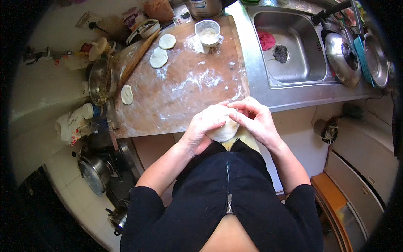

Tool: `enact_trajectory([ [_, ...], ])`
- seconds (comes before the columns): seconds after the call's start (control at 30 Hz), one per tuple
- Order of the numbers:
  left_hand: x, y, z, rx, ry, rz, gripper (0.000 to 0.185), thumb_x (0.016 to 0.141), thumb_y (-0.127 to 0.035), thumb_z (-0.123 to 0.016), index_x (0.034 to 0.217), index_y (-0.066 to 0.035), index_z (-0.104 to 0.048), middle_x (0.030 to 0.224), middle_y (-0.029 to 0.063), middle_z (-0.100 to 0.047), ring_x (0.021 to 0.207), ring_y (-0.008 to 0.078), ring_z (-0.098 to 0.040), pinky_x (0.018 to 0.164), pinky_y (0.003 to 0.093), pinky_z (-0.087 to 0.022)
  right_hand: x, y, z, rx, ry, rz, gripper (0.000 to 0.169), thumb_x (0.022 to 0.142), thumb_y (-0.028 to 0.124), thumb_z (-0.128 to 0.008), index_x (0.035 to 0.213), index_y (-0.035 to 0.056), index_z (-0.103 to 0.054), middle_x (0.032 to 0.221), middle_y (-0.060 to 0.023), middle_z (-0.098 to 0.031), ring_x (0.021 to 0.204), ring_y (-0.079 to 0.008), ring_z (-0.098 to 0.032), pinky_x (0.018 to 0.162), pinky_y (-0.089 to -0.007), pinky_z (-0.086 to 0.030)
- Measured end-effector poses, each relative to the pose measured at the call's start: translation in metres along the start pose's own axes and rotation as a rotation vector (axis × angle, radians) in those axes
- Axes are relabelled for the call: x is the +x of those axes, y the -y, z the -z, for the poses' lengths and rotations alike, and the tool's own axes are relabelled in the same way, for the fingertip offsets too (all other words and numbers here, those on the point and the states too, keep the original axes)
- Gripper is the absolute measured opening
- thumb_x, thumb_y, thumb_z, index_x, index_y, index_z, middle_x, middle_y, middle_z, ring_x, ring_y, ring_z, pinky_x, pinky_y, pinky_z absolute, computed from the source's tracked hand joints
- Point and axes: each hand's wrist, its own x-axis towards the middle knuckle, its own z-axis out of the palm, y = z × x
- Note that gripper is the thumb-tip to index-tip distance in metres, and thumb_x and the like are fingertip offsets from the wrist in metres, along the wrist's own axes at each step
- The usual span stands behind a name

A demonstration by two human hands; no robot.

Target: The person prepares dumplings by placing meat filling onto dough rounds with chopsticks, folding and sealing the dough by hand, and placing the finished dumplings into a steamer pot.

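Just off the front edge of a floured wooden board [151, 110], a round piece of white dough [224, 132] rests in my left hand [200, 129]. The left thumb lies over its face. My right hand [256, 118] pinches the far right rim of the dough between thumb and fingers. Whether anything is wrapped inside it is hidden. On the board lie two flat dough rounds [163, 52], their edges meeting, and an oval dough piece [127, 94] by the left edge. A clear plastic measuring cup [207, 34] of flour stands at the back, with loose flour around it.
A long wooden rolling pin [138, 60] lies along the board's left edge, beside a metal bowl [101, 80] with food remnants. To the right is a steel sink [302, 69] with a pink cloth [266, 40]. A lidded pot [94, 174] sits at the stove, lower left.
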Motion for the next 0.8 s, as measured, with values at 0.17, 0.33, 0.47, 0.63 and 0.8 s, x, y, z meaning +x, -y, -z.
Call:
enact_trajectory([
  [0.17, -0.003, 0.003, 0.011, 0.032, 0.014, 0.030, 0.064, 0.072, -0.009, -0.071, 0.127, 0.004, -0.041, 0.118, 0.0116, -0.053, 0.111, 0.0213, -0.051, 0.098, 0.0351, -0.039, 0.000, -0.012, -0.010, 0.048, -0.003, -0.019, 0.015, 0.079, 0.013, -0.070, 0.088, 0.0008, -0.067, 0.077, 0.0015, -0.053, 0.064, -0.0036, -0.045, 0.059, -0.0187, -0.039],
  [0.33, -0.005, 0.009, 0.023, 0.000, 0.003, 0.026, 0.061, 0.074, -0.009, -0.070, 0.127, 0.005, -0.043, 0.116, 0.0106, -0.055, 0.110, 0.0184, -0.051, 0.097, 0.0326, -0.038, -0.003, -0.022, -0.022, 0.041, -0.091, 0.022, 0.016, 0.077, 0.014, -0.071, 0.086, 0.0011, -0.067, 0.076, 0.0017, -0.052, 0.063, -0.0041, -0.044, 0.059, -0.0189, -0.039],
  [0.47, -0.004, 0.007, 0.025, 0.019, 0.039, 0.010, 0.068, 0.072, -0.012, -0.073, 0.129, 0.004, -0.040, 0.117, 0.0111, -0.055, 0.108, 0.0185, -0.053, 0.096, 0.0340, -0.041, -0.001, -0.013, -0.022, -0.017, 0.016, -0.035, 0.014, 0.079, 0.011, -0.069, 0.089, 0.0012, -0.066, 0.081, 0.0017, -0.053, 0.073, -0.0050, -0.045, 0.065, -0.0189, -0.038],
  [0.63, -0.004, 0.007, 0.027, 0.059, 0.034, 0.032, 0.063, 0.072, -0.013, -0.073, 0.125, 0.003, -0.044, 0.114, 0.0097, -0.057, 0.105, 0.0172, -0.054, 0.094, 0.0322, -0.042, 0.004, -0.021, -0.022, -0.188, 0.021, 0.128, 0.012, 0.078, 0.010, -0.069, 0.088, 0.0021, -0.066, 0.080, -0.0003, -0.054, 0.072, -0.0076, -0.047, 0.063, -0.0204, -0.038],
  [0.8, -0.003, 0.007, 0.036, 0.097, 0.057, 0.069, 0.040, 0.077, -0.007, -0.069, 0.113, 0.003, -0.055, 0.105, 0.0070, -0.058, 0.097, 0.0145, -0.056, 0.088, 0.0298, -0.045, 0.006, -0.016, -0.022, -0.279, -0.017, 0.205, 0.012, 0.078, 0.008, -0.068, 0.086, 0.0008, -0.066, 0.078, -0.0024, -0.054, 0.069, -0.0087, -0.048, 0.063, -0.0214, -0.039],
])
